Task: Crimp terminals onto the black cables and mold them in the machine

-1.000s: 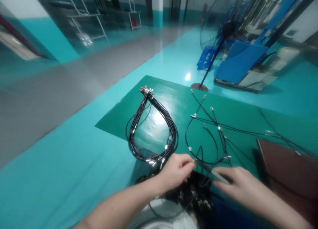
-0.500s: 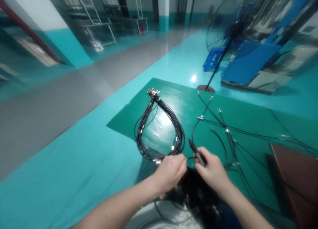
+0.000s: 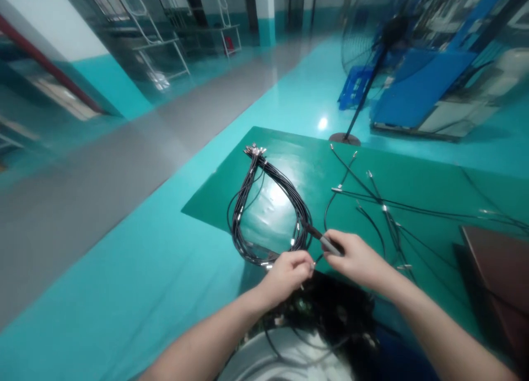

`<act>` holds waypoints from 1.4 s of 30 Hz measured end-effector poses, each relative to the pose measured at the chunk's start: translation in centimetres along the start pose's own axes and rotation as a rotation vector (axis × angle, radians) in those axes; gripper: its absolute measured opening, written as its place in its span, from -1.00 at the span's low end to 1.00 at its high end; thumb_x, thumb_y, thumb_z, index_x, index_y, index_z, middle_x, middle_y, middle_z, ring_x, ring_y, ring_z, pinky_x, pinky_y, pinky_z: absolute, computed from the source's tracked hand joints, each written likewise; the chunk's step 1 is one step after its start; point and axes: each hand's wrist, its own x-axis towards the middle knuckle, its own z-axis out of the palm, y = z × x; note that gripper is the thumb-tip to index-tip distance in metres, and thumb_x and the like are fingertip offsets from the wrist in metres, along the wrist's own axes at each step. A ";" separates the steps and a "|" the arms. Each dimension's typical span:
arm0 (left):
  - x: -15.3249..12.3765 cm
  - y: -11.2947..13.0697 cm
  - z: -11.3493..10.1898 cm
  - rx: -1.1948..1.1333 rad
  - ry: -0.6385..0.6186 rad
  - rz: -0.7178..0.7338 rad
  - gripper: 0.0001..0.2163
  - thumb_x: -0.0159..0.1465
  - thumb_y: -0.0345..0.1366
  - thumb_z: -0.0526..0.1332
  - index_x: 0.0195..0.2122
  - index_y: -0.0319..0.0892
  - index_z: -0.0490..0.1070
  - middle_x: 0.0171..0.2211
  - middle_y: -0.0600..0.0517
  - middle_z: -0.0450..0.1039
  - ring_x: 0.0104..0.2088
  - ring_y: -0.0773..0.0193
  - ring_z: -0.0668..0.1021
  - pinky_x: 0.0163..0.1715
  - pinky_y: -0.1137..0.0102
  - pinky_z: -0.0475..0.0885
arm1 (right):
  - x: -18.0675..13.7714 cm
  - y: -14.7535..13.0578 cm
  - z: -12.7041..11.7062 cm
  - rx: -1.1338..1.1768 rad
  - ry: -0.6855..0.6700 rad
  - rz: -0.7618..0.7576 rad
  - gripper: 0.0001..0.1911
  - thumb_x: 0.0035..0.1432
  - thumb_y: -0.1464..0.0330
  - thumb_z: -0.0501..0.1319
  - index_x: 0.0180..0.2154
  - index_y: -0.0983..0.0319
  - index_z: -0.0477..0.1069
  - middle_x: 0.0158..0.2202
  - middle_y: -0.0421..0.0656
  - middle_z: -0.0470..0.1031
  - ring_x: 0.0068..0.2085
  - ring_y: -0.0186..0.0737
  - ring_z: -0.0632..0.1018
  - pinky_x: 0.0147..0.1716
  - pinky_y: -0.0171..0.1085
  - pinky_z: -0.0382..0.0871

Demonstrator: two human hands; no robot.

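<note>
My left hand (image 3: 289,271) is closed in a pinch on the end of a thin black cable (image 3: 318,259), with a small metallic bit showing at its fingertips. My right hand (image 3: 351,254) grips a black-and-grey marker pen (image 3: 330,245), whose dark end points up and left over the coil's right side. The cable runs from the left fingertips towards the right hand, where my fingers hide part of it. Just beyond both hands lies a coiled bundle of black cables (image 3: 303,213) with metal ends gathered at its far tip. Loose black cables (image 3: 390,229) lie crossed on the right.
The cables rest on a green table mat (image 3: 285,141). A brown board (image 3: 496,276) sits at the right. In my lap area is a pale container (image 3: 252,364) with cables over it. Beyond the table stand a fan (image 3: 390,34) and a blue crate (image 3: 355,86).
The right hand has moved slightly up, and the marker pen has tilted over to point further left, towards the coil. The left hand has shifted slightly, still pinching the cable.
</note>
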 end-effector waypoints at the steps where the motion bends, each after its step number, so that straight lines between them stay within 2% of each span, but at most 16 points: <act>1: 0.1 -0.1 0.1 -0.124 0.003 -0.059 -0.87 0.08 -0.29 0.05 -0.54 -0.21 0.25 -0.70 0.18 0.10 -0.71 0.49 0.12 -0.70 0.53 0.00 | 0.2 0.3 0.2 0.036 -0.016 -0.009 -0.95 -0.08 0.45 0.04 -0.52 0.21 0.19 -0.58 -0.29 0.24 -0.50 -0.34 0.30 -0.52 -0.37 0.04; 4: 0.5 -0.3 0.6 -0.392 0.026 -0.146 -0.88 0.01 -0.29 0.11 -0.58 -0.21 0.21 -0.75 0.22 0.03 -0.74 0.52 0.05 -0.74 0.55 -0.14 | 0.2 1.0 0.9 0.039 0.017 -0.017 -0.94 -0.05 0.43 0.05 -0.46 0.21 0.27 -0.51 -0.27 0.31 -0.44 -0.32 0.35 -0.47 -0.36 0.13; 6: 0.7 -0.4 0.9 -0.504 0.041 -0.165 -0.87 -0.01 -0.30 0.13 -0.60 -0.21 0.19 -0.76 0.23 0.01 -0.74 0.53 0.03 -0.75 0.55 -0.16 | -0.5 1.4 1.2 -0.057 0.129 -0.025 -0.82 -0.02 0.42 0.06 -0.30 0.20 0.33 -0.33 -0.20 0.39 -0.34 -0.26 0.40 -0.40 -0.32 0.19; 8: 0.9 -0.3 1.4 -0.570 0.068 -0.176 -0.86 0.00 -0.29 0.13 -0.60 -0.21 0.18 -0.75 0.22 0.02 -0.74 0.53 0.04 -0.75 0.56 -0.15 | -1.8 1.9 1.4 -0.233 0.265 -0.045 -0.68 0.03 0.40 0.06 -0.11 0.20 0.31 -0.17 -0.12 0.37 -0.24 -0.18 0.41 -0.31 -0.26 0.22; 10: 1.1 -0.1 2.1 -0.591 0.094 -0.201 -0.85 0.02 -0.27 0.13 -0.58 -0.21 0.19 -0.73 0.20 0.07 -0.73 0.52 0.09 -0.75 0.56 -0.10 | -3.6 2.4 1.6 -0.444 0.348 -0.064 -0.58 0.06 0.39 0.07 0.01 0.18 0.24 -0.18 -0.10 0.37 -0.23 -0.12 0.40 -0.30 -0.19 0.23; 12: 1.4 0.2 3.0 -0.593 0.110 -0.221 -0.83 0.05 -0.24 0.13 -0.55 -0.21 0.20 -0.70 0.18 0.13 -0.72 0.52 0.15 -0.74 0.56 -0.02 | -5.5 3.0 1.8 -0.609 0.374 -0.072 -0.53 0.05 0.38 0.11 0.05 0.16 0.22 -0.26 -0.12 0.39 -0.28 -0.10 0.39 -0.33 -0.17 0.22; 18: 1.4 0.6 5.3 -0.524 0.083 -0.149 -0.80 0.13 -0.19 0.11 -0.48 -0.21 0.21 -0.63 0.15 0.19 -0.66 0.49 0.24 -0.68 0.55 0.12 | -9.2 3.1 2.2 -0.768 0.446 0.036 -0.52 -0.02 0.41 0.17 0.01 0.22 0.29 -0.28 -0.09 0.43 -0.29 -0.06 0.39 -0.34 -0.13 0.21; 25: 1.0 0.0 6.2 -0.265 0.079 -0.037 -0.78 0.21 -0.17 0.04 -0.45 -0.23 0.25 -0.57 0.11 0.22 -0.61 0.45 0.28 -0.63 0.52 0.20 | -10.5 2.5 1.7 -0.854 0.421 0.132 -0.52 -0.02 0.41 0.15 0.02 0.23 0.30 -0.34 -0.08 0.43 -0.33 -0.04 0.38 -0.38 -0.12 0.17; 31: 0.6 -0.1 6.4 -0.129 0.132 0.015 -0.75 0.23 -0.16 0.01 -0.48 -0.21 0.23 -0.58 0.12 0.20 -0.60 0.43 0.28 -0.63 0.53 0.20 | -10.4 2.7 2.0 -0.891 0.377 0.108 -0.51 0.01 0.39 0.14 0.04 0.21 0.28 -0.37 -0.10 0.41 -0.37 -0.08 0.38 -0.42 -0.15 0.14; 37: 0.5 -0.4 5.7 0.008 0.141 0.073 -0.74 0.24 -0.16 -0.01 -0.49 -0.21 0.24 -0.59 0.12 0.20 -0.59 0.43 0.28 -0.60 0.52 0.20 | -9.8 3.2 2.7 -0.892 0.353 0.081 -0.55 0.00 0.41 0.15 -0.01 0.22 0.32 -0.43 -0.12 0.41 -0.42 -0.13 0.41 -0.44 -0.18 0.17; 42: 1.3 -1.1 4.7 -0.010 0.046 -0.046 -0.82 0.18 -0.24 0.00 -0.49 -0.19 0.22 -0.65 0.16 0.16 -0.68 0.44 0.25 -0.71 0.53 0.15 | -9.3 3.9 2.9 -0.815 0.287 0.062 -0.59 -0.02 0.44 0.16 -0.06 0.22 0.35 -0.43 -0.14 0.44 -0.45 -0.15 0.46 -0.51 -0.25 0.19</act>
